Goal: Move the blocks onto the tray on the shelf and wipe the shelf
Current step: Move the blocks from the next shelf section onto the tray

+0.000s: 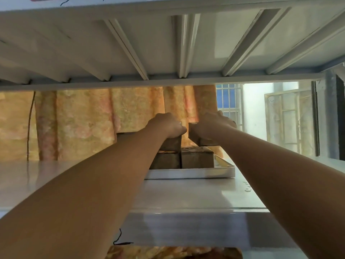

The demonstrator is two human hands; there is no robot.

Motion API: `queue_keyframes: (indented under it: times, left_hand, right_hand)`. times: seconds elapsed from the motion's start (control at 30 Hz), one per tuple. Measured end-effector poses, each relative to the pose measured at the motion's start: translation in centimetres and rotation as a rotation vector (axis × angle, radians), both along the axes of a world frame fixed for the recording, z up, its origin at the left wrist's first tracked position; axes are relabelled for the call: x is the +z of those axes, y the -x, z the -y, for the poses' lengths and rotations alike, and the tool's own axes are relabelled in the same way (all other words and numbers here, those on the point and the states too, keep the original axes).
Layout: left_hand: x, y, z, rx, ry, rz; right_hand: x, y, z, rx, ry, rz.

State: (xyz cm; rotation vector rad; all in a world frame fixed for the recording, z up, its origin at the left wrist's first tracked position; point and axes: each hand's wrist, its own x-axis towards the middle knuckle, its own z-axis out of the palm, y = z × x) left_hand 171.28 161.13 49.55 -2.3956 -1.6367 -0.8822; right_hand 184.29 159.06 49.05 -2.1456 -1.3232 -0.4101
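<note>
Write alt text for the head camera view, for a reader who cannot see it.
Two bare arms reach into a metal shelf, the left hand gripping a brown block atop lower blocks in a white tray, the right hand holding a second block tilted above the tray. An orange patterned curtain hangs behind.

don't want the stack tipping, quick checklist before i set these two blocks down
1. Secure hold by left grip on upper left block: ok, fingers curled over it.
2. Secure hold by right grip on right block: ok.
3. Level right block: not ok, tilted.
4. Both bottom blocks inside the tray: ok.
5. Squarely seated upper left block on the one below: cannot tell.
</note>
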Motion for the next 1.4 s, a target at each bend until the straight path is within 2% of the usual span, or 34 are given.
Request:
queue_keyframes:
  times: [0.2,0.4,0.73,0.9,1.4]
  left_hand:
    - [-1.1,0.8,-0.4,0.06,-0.008,-0.101]
    - [-1.0,3.8,-1.1,-0.149,0.018,-0.216]
    - [-4.1,5.2,-1.9,-0.182,-0.345,-0.088]
    - [-4.6,5.5,-2.0,-0.264,-0.361,-0.089]
    - [-4.9,5.6,-2.5,-0.261,-0.446,-0.082]
  right_hand:
    - [-0.6,0.8,-0.4,-0.008,-0.026,-0.064]
    - [-1.3,1.9,-0.2,-0.024,-0.031,-0.104]
    - [-1.6,4.1,-0.3,-0.057,-0.151,-0.018]
    - [-2.3,2.6,-0.4,0.045,-0.158,-0.043]
    - [-2.5,0.6,-1.2,0.211,-0.202,-0.142]
